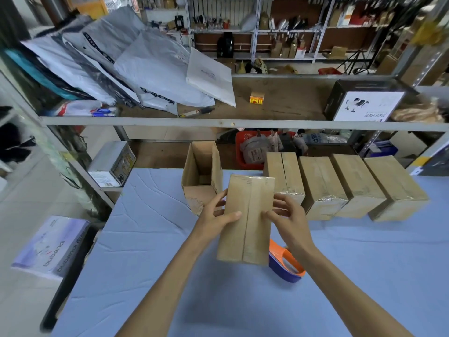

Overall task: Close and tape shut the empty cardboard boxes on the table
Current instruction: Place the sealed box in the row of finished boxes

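The boxes [245, 220] are plain brown cardboard, the table [150, 239] cover is light blue, the tape dispenser [286, 266] is orange and dark blue, the crate [241, 152] is red, and the mailer bags [145, 66] are grey and white.

Bare forearms, sleeveless, ringless hands [252, 215]

grey mailer bags [145, 69] on shelf | red basket [243, 152] behind table | small yellow box [257, 97], label unreadable
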Demonstrator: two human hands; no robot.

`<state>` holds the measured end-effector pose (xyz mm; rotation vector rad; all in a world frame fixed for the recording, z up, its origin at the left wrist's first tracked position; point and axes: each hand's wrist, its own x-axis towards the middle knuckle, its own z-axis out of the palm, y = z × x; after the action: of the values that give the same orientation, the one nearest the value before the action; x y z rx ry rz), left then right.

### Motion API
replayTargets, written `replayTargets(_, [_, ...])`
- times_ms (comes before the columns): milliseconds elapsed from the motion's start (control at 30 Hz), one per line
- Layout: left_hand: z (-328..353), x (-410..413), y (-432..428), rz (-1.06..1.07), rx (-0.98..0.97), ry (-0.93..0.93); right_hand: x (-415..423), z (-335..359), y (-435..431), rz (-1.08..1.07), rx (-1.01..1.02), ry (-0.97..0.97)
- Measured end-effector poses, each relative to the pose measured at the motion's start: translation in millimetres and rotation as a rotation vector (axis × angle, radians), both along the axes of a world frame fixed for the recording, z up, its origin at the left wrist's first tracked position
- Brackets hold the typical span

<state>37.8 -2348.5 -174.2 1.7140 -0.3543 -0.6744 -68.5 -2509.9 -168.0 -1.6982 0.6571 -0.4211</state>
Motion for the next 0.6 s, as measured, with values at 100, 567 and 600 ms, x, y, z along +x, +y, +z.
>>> replayTargets(100, [-2,8,-12,0.024,-0.015,0.025,14,3,-6,0.031,-0.018,-0.003])
replayTargets(567, [-25,81,-83,0.025,0.129,-0.001,90,-8,-59,0.089,-0.077,0.078])
replayTargets(600, [-27,86,-89,0.021,0.143,0.018,97,-9,-62,0.099,-0.084,0.091])
